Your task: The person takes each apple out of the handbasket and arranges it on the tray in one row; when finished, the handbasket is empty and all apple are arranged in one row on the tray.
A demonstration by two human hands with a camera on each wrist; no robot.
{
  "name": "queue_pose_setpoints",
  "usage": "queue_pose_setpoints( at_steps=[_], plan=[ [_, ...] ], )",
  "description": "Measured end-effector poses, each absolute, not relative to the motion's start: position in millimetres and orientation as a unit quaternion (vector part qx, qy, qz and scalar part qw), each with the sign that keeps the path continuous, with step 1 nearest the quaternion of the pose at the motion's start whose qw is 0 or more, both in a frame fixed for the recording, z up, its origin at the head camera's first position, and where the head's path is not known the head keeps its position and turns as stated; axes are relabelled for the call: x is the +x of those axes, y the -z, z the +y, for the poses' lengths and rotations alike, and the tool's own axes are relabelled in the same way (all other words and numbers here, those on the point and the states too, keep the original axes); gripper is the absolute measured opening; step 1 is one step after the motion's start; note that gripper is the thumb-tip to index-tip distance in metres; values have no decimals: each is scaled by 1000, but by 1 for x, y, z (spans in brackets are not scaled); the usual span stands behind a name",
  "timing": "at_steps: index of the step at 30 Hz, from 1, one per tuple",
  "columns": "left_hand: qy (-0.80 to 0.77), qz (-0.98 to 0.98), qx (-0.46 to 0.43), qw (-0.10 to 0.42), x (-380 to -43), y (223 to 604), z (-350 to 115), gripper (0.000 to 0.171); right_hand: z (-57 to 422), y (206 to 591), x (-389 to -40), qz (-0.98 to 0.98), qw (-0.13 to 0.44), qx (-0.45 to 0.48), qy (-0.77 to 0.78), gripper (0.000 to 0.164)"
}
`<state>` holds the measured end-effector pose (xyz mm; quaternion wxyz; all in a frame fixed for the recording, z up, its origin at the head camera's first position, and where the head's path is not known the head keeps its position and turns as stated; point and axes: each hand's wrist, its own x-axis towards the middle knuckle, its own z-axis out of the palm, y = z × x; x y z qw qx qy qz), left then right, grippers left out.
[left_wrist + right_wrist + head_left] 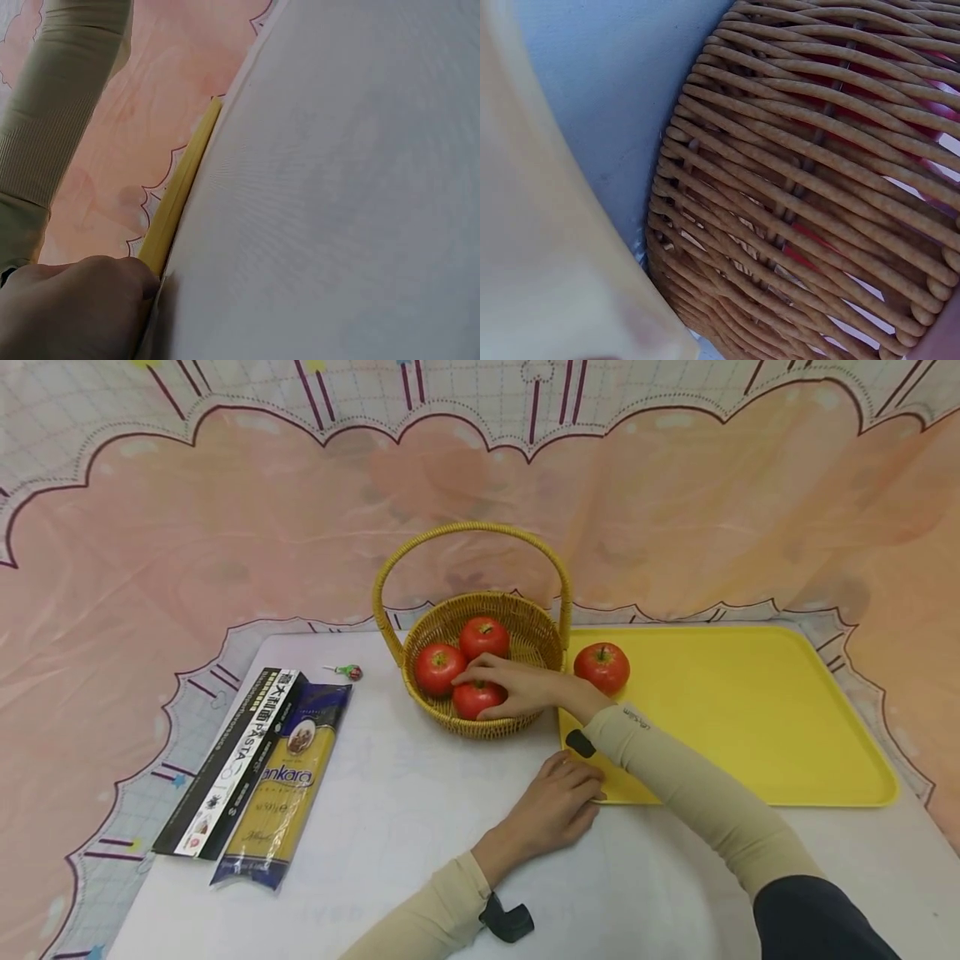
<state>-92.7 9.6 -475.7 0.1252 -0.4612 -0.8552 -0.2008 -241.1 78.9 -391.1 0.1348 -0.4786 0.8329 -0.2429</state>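
My right hand (pixel 517 683) reaches into a yellow wicker basket (pixel 487 727), its thumb and fingers curved round the front red apple (pixel 472 700). Two more apples, one at the left (pixel 439 668) and one at the back (pixel 483 637), lie beside it. In the right wrist view, the woven basket wall (pixel 795 157) fills most of the picture and red shows through its gaps; the fingers are hidden there. At the near left corner of a yellow tray (pixel 742 718), my left hand (pixel 551 802) grips the edge. The left wrist view has the tray's rim (pixel 180 195) running from that hand.
A fourth red apple (pixel 602 668) sits on the tray's left end, close by the basket. To the left lie a black-and-white pasta box (pixel 232 760), a yellow and blue pasta packet (pixel 285 785) and a small wrapped lollipop (pixel 348 672). The basket's tall handle (pixel 472 527) arches above it.
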Motion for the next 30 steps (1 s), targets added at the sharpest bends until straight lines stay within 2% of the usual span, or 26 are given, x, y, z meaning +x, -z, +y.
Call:
queue_pose_setpoints(
  at_steps=[6, 13, 25, 30],
  plan=[
    [183, -859, -461, 131, -92, 475, 10, 14, 80, 390, -240, 841, 121, -470, 238, 56],
    [166, -861, -464, 131, -92, 474, 10, 24, 83, 390, -237, 855, 102, -445, 246, 56],
    [162, -861, -465, 128, -92, 475, 10, 24, 93, 387, -233, 863, 88, -421, 265, 55],
    [160, -861, -465, 128, -92, 475, 10, 24, 98, 386, -232, 866, 83, -410, 273, 60]
  ],
)
